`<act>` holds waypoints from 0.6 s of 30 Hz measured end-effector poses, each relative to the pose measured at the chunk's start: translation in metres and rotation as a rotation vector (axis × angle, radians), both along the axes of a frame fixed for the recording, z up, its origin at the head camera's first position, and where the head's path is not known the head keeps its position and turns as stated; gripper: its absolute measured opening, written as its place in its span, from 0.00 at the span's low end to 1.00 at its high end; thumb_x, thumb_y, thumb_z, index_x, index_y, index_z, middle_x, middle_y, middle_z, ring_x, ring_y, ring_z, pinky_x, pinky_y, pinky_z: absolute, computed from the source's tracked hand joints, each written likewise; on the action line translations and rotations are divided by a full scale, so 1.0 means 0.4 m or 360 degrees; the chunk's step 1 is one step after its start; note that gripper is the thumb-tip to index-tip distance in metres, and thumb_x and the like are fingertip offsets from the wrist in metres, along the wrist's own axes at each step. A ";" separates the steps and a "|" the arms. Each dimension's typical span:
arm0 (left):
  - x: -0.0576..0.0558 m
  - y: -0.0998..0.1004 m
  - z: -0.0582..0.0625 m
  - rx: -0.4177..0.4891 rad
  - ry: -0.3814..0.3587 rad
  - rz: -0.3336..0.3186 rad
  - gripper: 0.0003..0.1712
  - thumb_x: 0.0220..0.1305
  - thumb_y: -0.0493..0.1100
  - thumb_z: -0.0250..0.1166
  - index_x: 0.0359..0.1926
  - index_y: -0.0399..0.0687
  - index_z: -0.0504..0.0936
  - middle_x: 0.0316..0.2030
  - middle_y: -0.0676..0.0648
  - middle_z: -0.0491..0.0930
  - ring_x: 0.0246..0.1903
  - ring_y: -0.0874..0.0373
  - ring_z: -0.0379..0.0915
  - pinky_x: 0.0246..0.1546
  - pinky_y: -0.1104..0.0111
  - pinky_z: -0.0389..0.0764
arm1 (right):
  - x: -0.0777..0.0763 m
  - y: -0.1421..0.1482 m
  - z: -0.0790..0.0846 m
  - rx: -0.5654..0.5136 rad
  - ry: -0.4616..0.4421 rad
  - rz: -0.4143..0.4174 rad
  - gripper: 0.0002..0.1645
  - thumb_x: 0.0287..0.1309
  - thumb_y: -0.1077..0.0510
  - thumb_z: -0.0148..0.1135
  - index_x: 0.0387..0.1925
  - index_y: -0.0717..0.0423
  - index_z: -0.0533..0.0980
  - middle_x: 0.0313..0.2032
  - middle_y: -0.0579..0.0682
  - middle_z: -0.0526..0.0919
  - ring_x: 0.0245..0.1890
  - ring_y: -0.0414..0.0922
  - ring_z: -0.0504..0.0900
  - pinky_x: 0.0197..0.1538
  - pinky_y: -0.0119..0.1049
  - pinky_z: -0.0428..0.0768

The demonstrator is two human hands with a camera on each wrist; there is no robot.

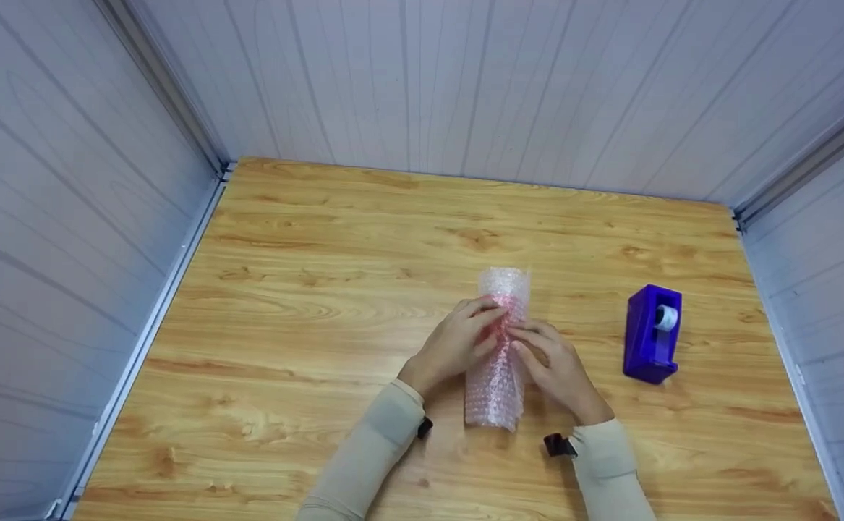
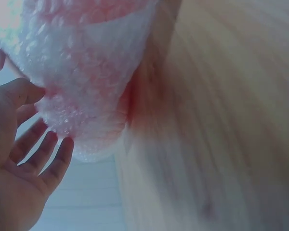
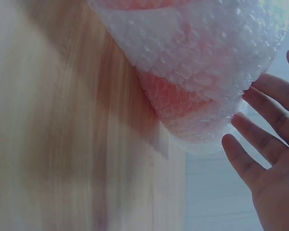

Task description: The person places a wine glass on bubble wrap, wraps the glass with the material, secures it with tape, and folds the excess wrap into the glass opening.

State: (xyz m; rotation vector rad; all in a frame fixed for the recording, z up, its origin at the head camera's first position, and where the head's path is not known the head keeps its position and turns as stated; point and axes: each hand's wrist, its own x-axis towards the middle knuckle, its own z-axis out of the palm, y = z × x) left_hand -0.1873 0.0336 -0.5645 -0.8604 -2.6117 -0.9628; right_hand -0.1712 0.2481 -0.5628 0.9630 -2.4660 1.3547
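A roll of clear bubble wrap (image 1: 492,394) lies lengthwise in front of me, with something pink or red showing through its layers. My left hand (image 1: 459,334) rests against its left side, fingers reaching over the top. In the left wrist view, the thumb and fingertips of that hand (image 2: 26,159) touch the wrap (image 2: 82,86). From the right, my right hand (image 1: 555,362) lays its fingertips on the top of the roll. The right wrist view has those fingers (image 3: 265,139) extended, their tips at the wrap (image 3: 197,62). What is inside is hidden by the bubbles.
A blue tape dispenser (image 1: 642,340) with a roll of clear tape (image 1: 666,318) stands to the right of my right hand. Pale panel walls (image 1: 436,87) enclose the wooden tabletop (image 1: 306,268) at the back and on both sides.
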 end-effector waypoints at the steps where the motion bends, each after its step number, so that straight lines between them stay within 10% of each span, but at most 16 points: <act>1: -0.003 0.000 0.003 0.0004 -0.0022 -0.0002 0.23 0.67 0.41 0.66 0.62 0.42 0.80 0.60 0.44 0.76 0.59 0.52 0.71 0.62 0.67 0.70 | -0.001 0.000 0.000 0.0017 0.0027 0.0005 0.17 0.63 0.70 0.63 0.53 0.64 0.81 0.54 0.57 0.80 0.58 0.54 0.77 0.65 0.33 0.69; 18: -0.029 0.005 0.033 -0.0214 -0.0102 -0.0002 0.21 0.72 0.48 0.63 0.63 0.55 0.80 0.53 0.49 0.76 0.51 0.54 0.71 0.52 0.68 0.76 | 0.004 0.000 0.009 0.0275 0.0321 0.0024 0.17 0.61 0.66 0.66 0.51 0.66 0.82 0.53 0.59 0.83 0.55 0.57 0.79 0.61 0.52 0.73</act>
